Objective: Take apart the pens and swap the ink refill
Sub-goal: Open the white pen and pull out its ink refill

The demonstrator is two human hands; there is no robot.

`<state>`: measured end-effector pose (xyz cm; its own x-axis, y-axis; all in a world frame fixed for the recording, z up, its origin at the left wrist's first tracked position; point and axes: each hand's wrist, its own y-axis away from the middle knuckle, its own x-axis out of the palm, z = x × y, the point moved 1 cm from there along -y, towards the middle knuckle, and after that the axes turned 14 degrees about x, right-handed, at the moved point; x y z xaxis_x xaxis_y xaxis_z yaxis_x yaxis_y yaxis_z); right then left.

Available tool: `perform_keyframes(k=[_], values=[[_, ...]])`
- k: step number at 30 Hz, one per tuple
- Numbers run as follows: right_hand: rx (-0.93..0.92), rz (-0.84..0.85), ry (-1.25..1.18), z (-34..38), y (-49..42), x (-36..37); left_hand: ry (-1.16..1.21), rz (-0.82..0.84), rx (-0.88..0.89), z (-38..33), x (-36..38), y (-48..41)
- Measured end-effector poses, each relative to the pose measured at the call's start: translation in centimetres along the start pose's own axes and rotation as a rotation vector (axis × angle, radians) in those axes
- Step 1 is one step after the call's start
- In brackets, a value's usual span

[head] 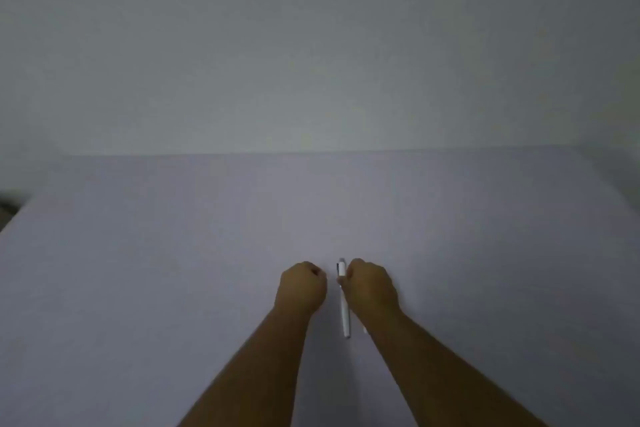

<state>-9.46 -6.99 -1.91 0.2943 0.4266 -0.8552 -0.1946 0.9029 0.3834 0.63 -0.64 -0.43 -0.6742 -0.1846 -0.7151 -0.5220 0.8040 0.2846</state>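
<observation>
A white pen [344, 308] lies lengthwise on the pale table [173, 270], its clip end pointing away from me. My right hand [372, 284] rests just to the right of it, fingers curled against the pen's far end; the frame is too blurred to tell whether it grips the pen. My left hand [302, 286] is a closed fist a little to the left of the pen, apart from it, and nothing shows in it. A small white bit [364, 330] peeks out beside my right wrist; I cannot tell what it is.
The table's far edge meets a plain grey wall [311, 45]. A dark shape [8, 206] sits past the table's left edge.
</observation>
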Motion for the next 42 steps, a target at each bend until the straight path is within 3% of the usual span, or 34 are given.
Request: perform_keyframes(k=[9, 15, 18, 24, 27, 33, 42], values=[[0.088, 0.017, -0.09, 1.3, -2.0, 1.4, 0.072, 0.076, -0.029, 1.3, 1.6, -0.6], [0.154, 0.054, -0.275, 1.6, -2.5, -1.1, 0.489, 0.138, -0.102, 0.3, 1.4, 0.0], [0.141, 0.139, -0.329, 1.9, -2.8, -3.0, 0.538, 0.16, -0.049, -0.8, 1.1, 0.5], [0.475, 0.3, -0.458, 2.0, -4.0, -5.0, 0.5, 0.217, 0.026, -2.6, -1.0, 0.9], [0.529, 0.21, -0.681, -0.1, -4.3, -5.3, 0.439, 0.326, -0.001, -2.1, -1.0, 1.8], [0.227, 0.235, -0.219, -3.5, -3.4, -3.3, 0.593, 0.214, -0.111, 0.3, -1.0, 3.1], [0.186, 0.075, -0.133, -4.4, -2.0, -1.4, 0.603, 0.168, -0.104, 0.6, -0.5, 3.5]])
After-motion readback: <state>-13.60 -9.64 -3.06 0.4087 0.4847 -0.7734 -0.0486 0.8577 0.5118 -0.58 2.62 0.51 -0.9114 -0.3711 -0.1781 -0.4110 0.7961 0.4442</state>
